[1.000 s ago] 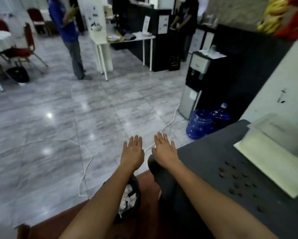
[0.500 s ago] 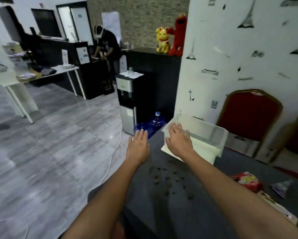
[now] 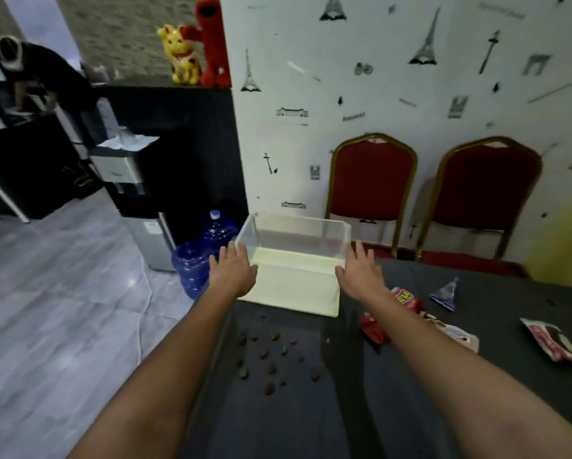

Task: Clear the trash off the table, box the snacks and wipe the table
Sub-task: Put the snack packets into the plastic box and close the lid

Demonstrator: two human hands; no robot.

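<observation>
Nearest, shows brown crumbs (image 3: pixel 268 359) unwiped on the dark table (image 3: pixel 311 425), with snack packets (image 3: pixel 553 342) to the right not yet boxed. Farther off, finds left hand (image 3: pixel 233 270) and right hand (image 3: pixel 360 271) straight-fingered, gripping nothing, flanking the empty clear box (image 3: pixel 294 240) at the far edge.

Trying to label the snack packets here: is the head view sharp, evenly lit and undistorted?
Head view, sharpness: dim and soft overall, so the print on the red packet is barely legible. Head view, lighting: glare spots on the floor, and a yellow smear at the right edge. Head view, distortion: wide-angle stretch swells both forearms toward the bottom corners.
</observation>
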